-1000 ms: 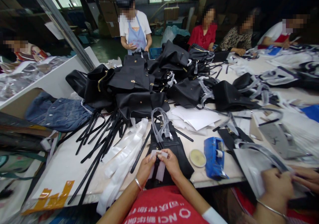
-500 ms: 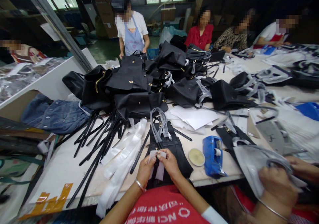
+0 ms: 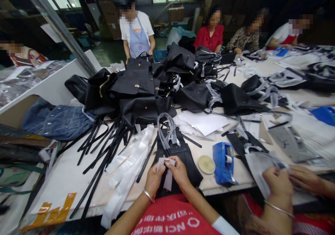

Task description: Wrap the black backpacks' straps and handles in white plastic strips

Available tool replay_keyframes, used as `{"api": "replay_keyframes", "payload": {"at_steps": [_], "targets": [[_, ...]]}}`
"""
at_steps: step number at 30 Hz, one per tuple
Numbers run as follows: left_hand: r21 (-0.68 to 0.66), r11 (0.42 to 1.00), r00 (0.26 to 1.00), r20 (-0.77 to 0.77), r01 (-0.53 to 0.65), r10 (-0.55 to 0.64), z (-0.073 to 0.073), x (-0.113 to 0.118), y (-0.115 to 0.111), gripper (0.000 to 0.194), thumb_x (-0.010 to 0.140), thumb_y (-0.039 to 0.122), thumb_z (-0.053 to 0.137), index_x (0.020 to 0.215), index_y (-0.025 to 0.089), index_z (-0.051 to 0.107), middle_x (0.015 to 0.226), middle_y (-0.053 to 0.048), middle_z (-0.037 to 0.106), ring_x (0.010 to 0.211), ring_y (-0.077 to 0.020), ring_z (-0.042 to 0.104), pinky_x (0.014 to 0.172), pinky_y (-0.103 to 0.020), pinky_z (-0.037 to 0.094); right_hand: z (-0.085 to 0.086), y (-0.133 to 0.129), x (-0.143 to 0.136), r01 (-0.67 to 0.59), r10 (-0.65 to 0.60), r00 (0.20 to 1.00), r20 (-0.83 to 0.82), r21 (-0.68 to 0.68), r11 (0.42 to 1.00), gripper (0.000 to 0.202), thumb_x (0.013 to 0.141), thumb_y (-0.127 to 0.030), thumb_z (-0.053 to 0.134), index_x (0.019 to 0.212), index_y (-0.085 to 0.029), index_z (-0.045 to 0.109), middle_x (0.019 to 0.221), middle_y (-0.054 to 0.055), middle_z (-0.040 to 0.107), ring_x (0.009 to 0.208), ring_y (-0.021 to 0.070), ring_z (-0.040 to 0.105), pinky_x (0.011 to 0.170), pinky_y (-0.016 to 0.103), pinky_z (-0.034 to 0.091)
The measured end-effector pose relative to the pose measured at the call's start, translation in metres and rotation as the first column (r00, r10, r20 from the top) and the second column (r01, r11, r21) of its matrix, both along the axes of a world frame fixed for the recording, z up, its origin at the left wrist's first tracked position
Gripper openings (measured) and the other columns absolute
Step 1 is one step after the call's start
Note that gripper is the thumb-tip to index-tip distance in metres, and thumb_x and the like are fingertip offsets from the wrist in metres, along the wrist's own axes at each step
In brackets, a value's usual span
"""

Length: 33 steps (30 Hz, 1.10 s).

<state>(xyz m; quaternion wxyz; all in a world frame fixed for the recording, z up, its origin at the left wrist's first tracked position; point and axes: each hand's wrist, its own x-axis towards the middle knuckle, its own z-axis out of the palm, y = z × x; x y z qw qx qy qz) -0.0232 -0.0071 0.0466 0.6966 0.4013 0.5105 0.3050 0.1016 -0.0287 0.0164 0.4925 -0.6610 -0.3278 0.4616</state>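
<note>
By the worktop's near edge, the left hand and right hand pinch a whitish strip over a black bag, its clear-wrapped handles toward the far edge. Beside the bag are a round dish and, beyond that, a blue dispenser.

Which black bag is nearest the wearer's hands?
The bag under the left hand and right hand, left of the blue dispenser; other bags lie farther back or right.
</note>
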Motion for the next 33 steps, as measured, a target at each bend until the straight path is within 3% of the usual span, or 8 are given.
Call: {"api": "replay_keyframes", "payload": {"at_steps": [4, 6, 9, 12, 16, 20, 25, 33], "targets": [[0.039, 0.999, 0.998, -0.058, -0.03, 0.033, -0.004, 0.003, 0.003, 0.038, 0.072, 0.036, 0.065, 0.104, 0.014, 0.067, 0.104, -0.009, 0.07, 0.095, -0.0269, 0.062, 0.086, -0.036, 0.046, 0.01, 0.0, 0.003, -0.012, 0.012, 0.999, 0.032, 0.003, 1.0, 0.023, 0.071, -0.037, 0.066, 0.087, -0.021, 0.062, 0.079, 0.002, 0.067, 0.071, 0.02, 0.06, 0.067, 0.031, 0.046], [0.063, 0.997, 0.996, -0.079, -0.037, 0.042, -0.006, 0.003, 0.006, 0.034, 0.074, 0.034, 0.063, 0.1, 0.012, 0.068, 0.099, -0.009, 0.07, 0.094, -0.0264, 0.061, 0.086, -0.036, 0.045, 0.019, -0.002, 0.011, -0.101, 0.104, 0.989, -0.109, 0.031, 0.994, 0.028, 0.071, -0.038, 0.067, 0.093, -0.021, 0.063, 0.085, 0.004, 0.067, 0.076, 0.0205, 0.061, 0.069, 0.032, 0.047], [0.062, 0.997, 0.997, -0.064, -0.04, 0.044, -0.007, 0.0, 0.009, 0.033, 0.075, 0.035, 0.061, 0.098, 0.012, 0.067, 0.094, -0.008, 0.071, 0.09, -0.0251, 0.062, 0.084, -0.035, 0.045, 0.031, -0.007, 0.029, -0.238, 0.253, 0.857, -0.449, 0.09, 0.967, 0.042, 0.073, -0.04, 0.067, 0.109, -0.02, 0.061, 0.102, 0.009, 0.066, 0.091, 0.0232, 0.062, 0.075, 0.036, 0.049], [0.034, 0.999, 1.0, -0.021, -0.021, 0.022, -0.005, -0.002, 0.008, 0.032, 0.074, 0.036, 0.062, 0.097, 0.013, 0.067, 0.092, -0.007, 0.071, 0.083, -0.023, 0.063, 0.078, -0.032, 0.047, 0.029, -0.009, 0.041, -0.228, 0.221, 0.802, -0.555, 0.058, 0.972, 0.045, 0.071, -0.041, 0.07, 0.108, -0.018, 0.061, 0.099, 0.009, 0.067, 0.088, 0.0221, 0.063, 0.075, 0.036, 0.049], [0.062, 0.998, 1.0, 0.022, -0.007, 0.006, -0.003, 0.0, 0.005, 0.03, 0.074, 0.033, 0.062, 0.098, 0.015, 0.065, 0.093, -0.007, 0.069, 0.082, -0.0212, 0.063, 0.076, -0.03, 0.047, 0.015, -0.004, 0.034, -0.274, 0.252, 0.854, -0.455, 0.019, 0.962, 0.034, 0.07, -0.041, 0.07, 0.092, -0.016, 0.064, 0.076, 0.003, 0.067, 0.066, 0.0153, 0.062, 0.057, 0.025, 0.046], [0.049, 0.999, 1.0, -0.018, -0.009, 0.01, 0.0, 0.0, 0.006, 0.027, 0.075, 0.033, 0.06, 0.093, 0.014, 0.061, 0.084, -0.005, 0.067, 0.072, -0.0189, 0.062, 0.067, -0.029, 0.048, 0.011, 0.001, 0.022, -0.27, 0.268, 0.896, -0.355, 0.045, 0.962, 0.027, 0.074, -0.04, 0.066, 0.087, -0.017, 0.062, 0.069, 0.0, 0.064, 0.06, 0.0134, 0.06, 0.052, 0.022, 0.043], [0.221, 0.975, 0.982, -0.187, 0.013, 0.029, 0.002, -0.001, 0.011, 0.019, 0.073, 0.032, 0.06, 0.082, 0.015, 0.059, 0.073, 0.0, 0.062, 0.067, -0.016, 0.056, 0.064, -0.026, 0.043, 0.011, 0.004, 0.016, -0.255, 0.259, 0.944, -0.205, 0.047, 0.966, 0.027, 0.076, -0.043, 0.062, 0.082, -0.017, 0.059, 0.06, -0.003, 0.059, 0.052, 0.0119, 0.056, 0.047, 0.021, 0.042], [0.341, 0.933, 0.942, -0.335, 0.114, 0.007, -0.001, 0.005, -0.007, 0.018, 0.085, 0.033, 0.043, 0.086, 0.018, 0.054, 0.08, -0.001, 0.06, 0.076, -0.0179, 0.056, 0.071, -0.029, 0.042, 0.005, -0.002, 0.004, -0.079, 0.08, 0.993, 0.083, -0.018, 0.997, 0.026, 0.079, -0.045, 0.054, 0.074, -0.019, 0.054, 0.055, -0.003, 0.056, 0.044, 0.0121, 0.052, 0.044, 0.021, 0.042]]}}
